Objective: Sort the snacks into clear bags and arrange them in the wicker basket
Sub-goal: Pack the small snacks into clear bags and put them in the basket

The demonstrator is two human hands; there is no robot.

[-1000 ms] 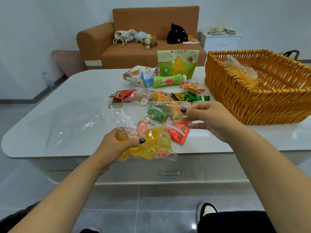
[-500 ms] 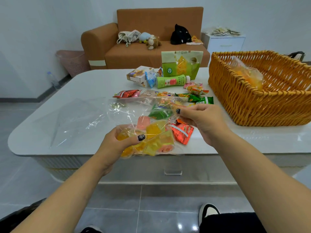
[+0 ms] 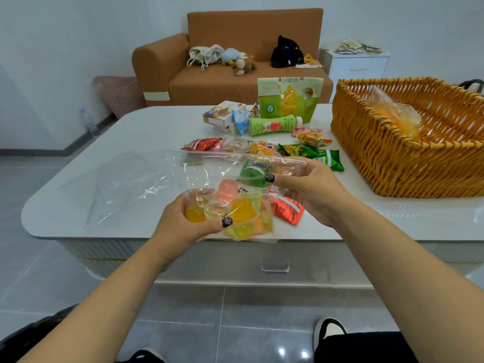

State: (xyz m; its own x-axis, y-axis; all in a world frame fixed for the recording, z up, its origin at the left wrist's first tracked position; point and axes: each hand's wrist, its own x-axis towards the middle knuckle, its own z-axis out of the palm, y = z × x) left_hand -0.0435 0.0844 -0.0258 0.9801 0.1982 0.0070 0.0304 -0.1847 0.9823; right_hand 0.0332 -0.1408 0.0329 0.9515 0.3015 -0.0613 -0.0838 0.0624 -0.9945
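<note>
A clear bag (image 3: 243,213) filled with yellow, orange and pink jelly cups hangs over the table's front edge. My left hand (image 3: 188,226) grips its lower end, thumb on top. My right hand (image 3: 309,189) pinches the bag's upper edge near its opening. Loose snack packets (image 3: 309,150) lie in a row behind the bag, and a red packet (image 3: 289,212) lies under my right hand. The wicker basket (image 3: 408,163) stands at the right with one filled clear bag (image 3: 395,113) inside.
Empty clear bags (image 3: 125,184) lie flat on the white table (image 3: 91,142) at the left. A green pouch (image 3: 288,100), a green bottle (image 3: 272,125) and small boxes (image 3: 222,116) stand at the back. A brown sofa (image 3: 230,82) is behind the table.
Both hands have lifted the jelly bag slightly up and forward. My right hand has shifted its pinch along the bag's top edge, and the view has moved closer to the table.
</note>
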